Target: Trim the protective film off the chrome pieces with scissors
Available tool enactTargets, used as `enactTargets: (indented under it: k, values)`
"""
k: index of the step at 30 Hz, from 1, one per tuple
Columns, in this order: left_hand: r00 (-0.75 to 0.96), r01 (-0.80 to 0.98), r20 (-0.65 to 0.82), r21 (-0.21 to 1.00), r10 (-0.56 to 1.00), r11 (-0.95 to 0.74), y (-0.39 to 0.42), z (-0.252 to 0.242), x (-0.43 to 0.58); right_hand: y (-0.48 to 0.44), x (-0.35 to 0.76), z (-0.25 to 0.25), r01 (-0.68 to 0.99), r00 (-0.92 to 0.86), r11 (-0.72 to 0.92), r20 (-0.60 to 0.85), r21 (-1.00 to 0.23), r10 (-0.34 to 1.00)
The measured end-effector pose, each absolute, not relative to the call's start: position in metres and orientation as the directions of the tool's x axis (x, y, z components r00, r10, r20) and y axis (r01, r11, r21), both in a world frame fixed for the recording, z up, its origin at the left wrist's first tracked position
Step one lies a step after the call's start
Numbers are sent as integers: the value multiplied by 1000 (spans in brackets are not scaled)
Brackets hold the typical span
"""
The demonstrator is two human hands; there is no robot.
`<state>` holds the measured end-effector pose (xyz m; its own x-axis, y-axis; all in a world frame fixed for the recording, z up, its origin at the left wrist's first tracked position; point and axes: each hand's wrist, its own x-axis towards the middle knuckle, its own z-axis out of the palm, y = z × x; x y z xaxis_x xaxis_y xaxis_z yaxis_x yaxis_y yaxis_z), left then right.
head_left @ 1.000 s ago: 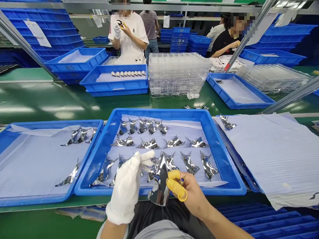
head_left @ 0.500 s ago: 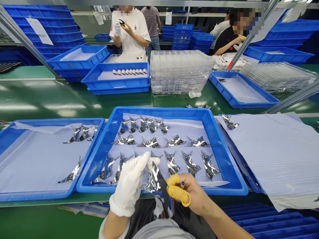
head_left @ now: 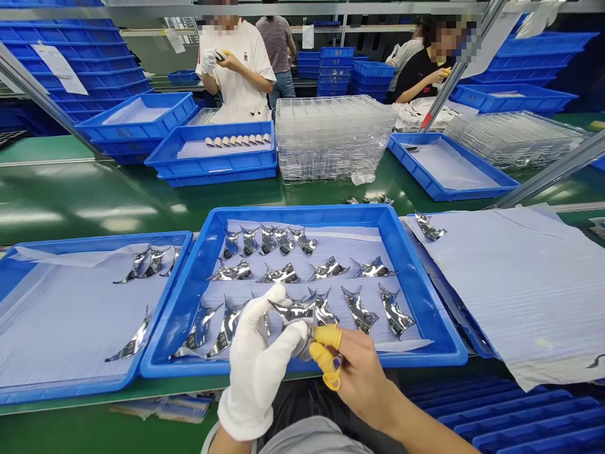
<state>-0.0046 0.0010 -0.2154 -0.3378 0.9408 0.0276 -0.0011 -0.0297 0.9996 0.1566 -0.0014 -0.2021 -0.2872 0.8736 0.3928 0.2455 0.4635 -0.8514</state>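
Note:
My left hand (head_left: 258, 366), in a white glove, pinches a shiny chrome curved part (head_left: 293, 311) between thumb and fingers. My right hand (head_left: 352, 372), bare with yellow finger cots on two fingers, grips the same part from the right, just over the near rim of the middle blue tray (head_left: 420, 284). That tray holds several chrome parts (head_left: 326, 269) in rows on a pale sheet.
A blue tray (head_left: 28, 384) to the left holds a few chrome parts. A pale foam sheet (head_left: 520, 284) lies at the right with one part on it. Beyond the green belt (head_left: 94, 202) are more blue trays, stacked clear trays (head_left: 335, 139) and other people working.
The chrome part has been turned from hanging upright to lying flatter and raised between both hands. Both hands have closed in around it.

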Motion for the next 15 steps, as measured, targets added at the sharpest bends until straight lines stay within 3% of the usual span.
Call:
enactTargets:
  k: [4, 8, 12, 15]
  values:
    - [-367, 4, 149, 987, 918, -159, -1, -214, -10, -4, 159, -208, 366, -356, 694, 596, -620, 720]
    - [-420, -29, 198, 972, 886, -231, -3, -208, -10, -4, 162, -212, 396, -404, 765, 651, -508, 642]
    - [-431, -2, 280, 950, 858, -312, -4, -201, -9, -2, 162, -216, 398, -403, 765, 653, -506, 641]
    - [-411, 94, 374, 925, 832, -369, -9, -198, -9, 2, 161, -220, 335, -362, 715, 617, -613, 699]
